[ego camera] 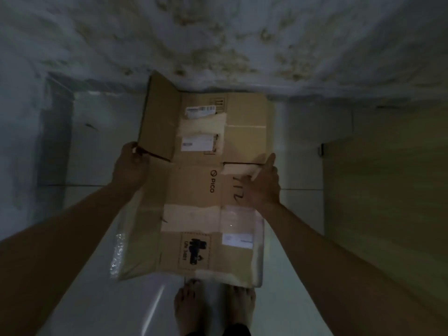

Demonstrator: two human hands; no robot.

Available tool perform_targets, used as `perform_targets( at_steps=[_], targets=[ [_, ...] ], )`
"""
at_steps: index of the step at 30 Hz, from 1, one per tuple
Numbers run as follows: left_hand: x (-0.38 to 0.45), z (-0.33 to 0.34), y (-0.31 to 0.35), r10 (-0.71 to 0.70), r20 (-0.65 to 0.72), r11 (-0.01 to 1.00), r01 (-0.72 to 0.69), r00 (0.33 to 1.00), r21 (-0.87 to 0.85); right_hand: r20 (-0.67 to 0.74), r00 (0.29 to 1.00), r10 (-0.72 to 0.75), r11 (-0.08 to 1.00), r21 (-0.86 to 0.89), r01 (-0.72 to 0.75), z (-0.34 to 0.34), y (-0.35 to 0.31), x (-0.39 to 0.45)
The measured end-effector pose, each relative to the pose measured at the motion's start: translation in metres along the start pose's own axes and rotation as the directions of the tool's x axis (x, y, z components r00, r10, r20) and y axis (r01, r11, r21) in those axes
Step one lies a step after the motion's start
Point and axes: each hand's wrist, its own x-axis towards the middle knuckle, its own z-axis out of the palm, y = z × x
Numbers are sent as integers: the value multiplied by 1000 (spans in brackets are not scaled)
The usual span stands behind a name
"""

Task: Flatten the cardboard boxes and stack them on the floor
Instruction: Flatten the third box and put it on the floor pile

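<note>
A flattened brown cardboard box with tape, white labels and a "PICO" print is held out flat in front of me, above the tiled floor. Its far left flap stands tilted up. My left hand grips the box's left edge at the base of that flap. My right hand lies on the right side of the box, its fingers stretched out over a taped seam. The light is dim.
My bare feet stand on pale floor tiles just below the box's near edge. A stained wall rises behind the box. At the right stands a wooden panel; a dark frame is at the left.
</note>
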Motion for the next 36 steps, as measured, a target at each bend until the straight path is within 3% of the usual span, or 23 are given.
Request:
perform_targets(
  at_steps=[2, 4, 6, 11, 16, 19, 22, 27, 36],
  targets=[
    [14, 8, -19, -103, 166, 991, 114, 981, -63, 137, 989, 54, 996, 63, -63, 22, 24, 7],
    [24, 12, -34, -145, 215, 983, 165, 966, -78, 220, 972, 84, 978, 166, -123, 37, 42, 12],
    [31, 15, -44, -179, 194, 978, 195, 964, -67, 206, 973, 99, 972, 192, -140, 43, 45, 18],
    [44, 38, -41, -173, 243, 982, 187, 955, -37, 7, 1000, 22, 990, 140, -23, 36, 55, 48],
    [41, 46, -32, -197, 287, 980, 186, 937, 66, 173, 985, 8, 1000, -18, -5, 9, 46, 61],
    [24, 28, -14, -101, 219, 957, 34, 971, 287, 157, 986, 55, 997, -66, -45, -7, 35, 39],
    [-13, 10, 20, 77, 242, 947, -146, 967, 285, 200, 980, 8, 999, -34, -1, -35, 17, 3],
    [-103, -31, 103, 256, 350, 874, -370, 901, 314, 263, 963, -53, 998, -7, 57, -115, -37, -79],
    [-317, -146, 255, 412, 398, 805, -532, 819, 261, 216, 968, -125, 991, 81, 110, -293, -123, -277]
  ],
)
